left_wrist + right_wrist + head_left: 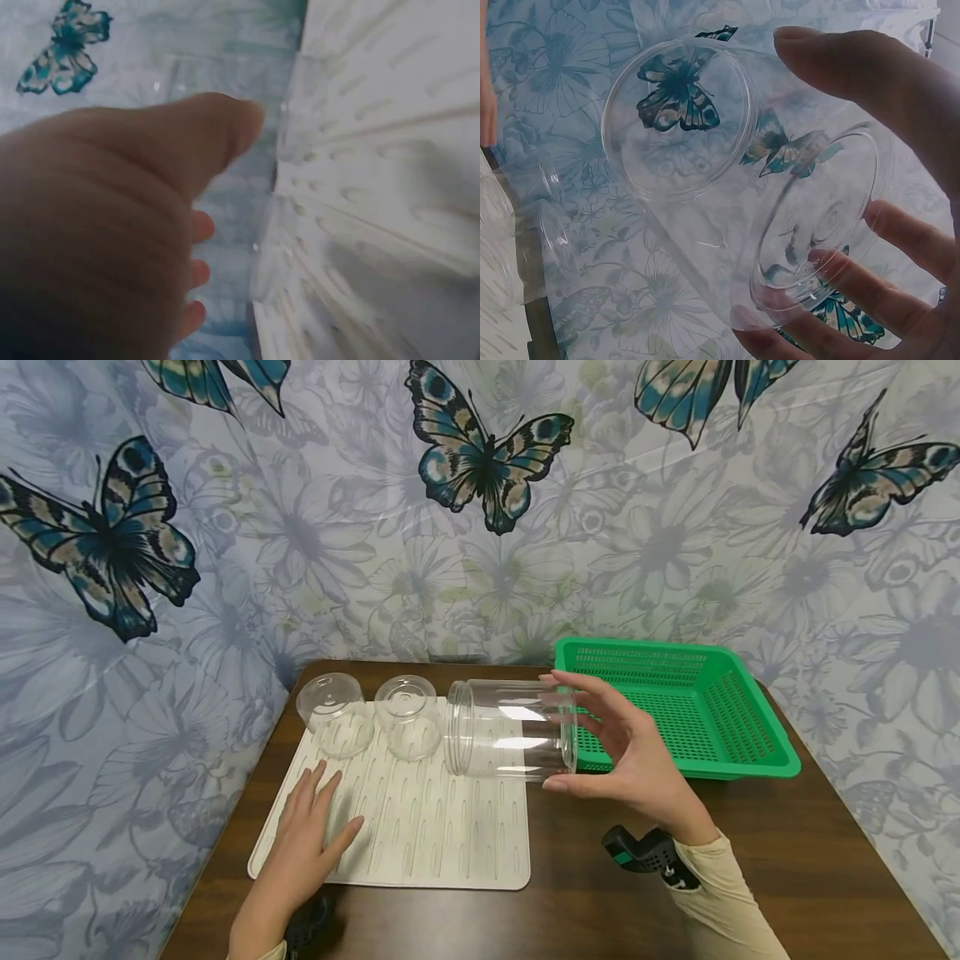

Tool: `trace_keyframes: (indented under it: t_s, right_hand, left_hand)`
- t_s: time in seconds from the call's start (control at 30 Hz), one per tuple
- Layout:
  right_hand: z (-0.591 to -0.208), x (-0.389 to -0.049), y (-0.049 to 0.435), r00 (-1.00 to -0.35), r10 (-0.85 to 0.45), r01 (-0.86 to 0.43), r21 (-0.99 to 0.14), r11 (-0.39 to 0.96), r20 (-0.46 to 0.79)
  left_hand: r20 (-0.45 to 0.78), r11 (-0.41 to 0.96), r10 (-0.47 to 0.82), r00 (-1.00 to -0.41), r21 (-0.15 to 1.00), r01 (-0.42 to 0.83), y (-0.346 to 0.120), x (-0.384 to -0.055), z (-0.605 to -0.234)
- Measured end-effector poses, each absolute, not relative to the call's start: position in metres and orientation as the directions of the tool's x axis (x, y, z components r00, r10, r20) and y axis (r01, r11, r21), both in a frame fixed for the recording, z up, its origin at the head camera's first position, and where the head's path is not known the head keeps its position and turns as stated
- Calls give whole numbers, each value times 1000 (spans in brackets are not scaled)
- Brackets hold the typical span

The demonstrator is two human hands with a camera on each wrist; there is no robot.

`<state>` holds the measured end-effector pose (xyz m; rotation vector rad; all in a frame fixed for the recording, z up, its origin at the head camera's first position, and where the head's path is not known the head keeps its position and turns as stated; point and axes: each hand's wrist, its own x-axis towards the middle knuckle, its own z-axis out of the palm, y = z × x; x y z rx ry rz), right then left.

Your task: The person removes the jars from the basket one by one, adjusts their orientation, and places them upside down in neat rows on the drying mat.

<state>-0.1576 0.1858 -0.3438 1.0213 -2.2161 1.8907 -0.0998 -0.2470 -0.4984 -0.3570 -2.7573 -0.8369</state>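
My right hand (pixel 626 743) grips a large clear jar (pixel 510 727) near its base, thumb below and fingers above. The jar is tilted onto its side, its ridged mouth facing left, and overlaps the white ridged mat (pixel 450 843) in the head view. Through the right wrist view, the fingers curl around one end of the jar (pixel 697 255). My left hand (pixel 303 835) hovers over the mat's left part, fingers spread, holding nothing. Just beyond its fingertips, two smaller clear containers, one at left (pixel 341 718) and another (pixel 408 718) beside it, stand along the mat's back edge.
A green perforated basket (pixel 750 768) sits at the back right of the brown wooden table (pixel 600 902), behind my right hand. Butterfly-print fabric (pixel 525 585) hangs behind the table and along its sides.
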Motion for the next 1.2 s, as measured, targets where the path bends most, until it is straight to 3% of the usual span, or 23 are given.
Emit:
trace_keyframes:
  t_s: [0.4,0.7,0.87,1.2]
  right_hand:
    - [-340,-162,185,-784,-446,-526,-844,107,432]
    - [-340,-166,183,-787,-448,-532,-835,143,425]
    - [-339,-172,181,-786,-443,-565,-791,234,431]
    - [-344,-202,161,-789,-477,-608,-603,517,387]
  left_hand:
    - [127,853,128,-984,492,174,-258,-86,-528]
    - [188,833,147,-971,506,224,-264,-84,-540]
    - [230,824,147,-962,509,248,-265,-83,-544]
    - [161,849,146,-976,486,207,-261,-83,-532]
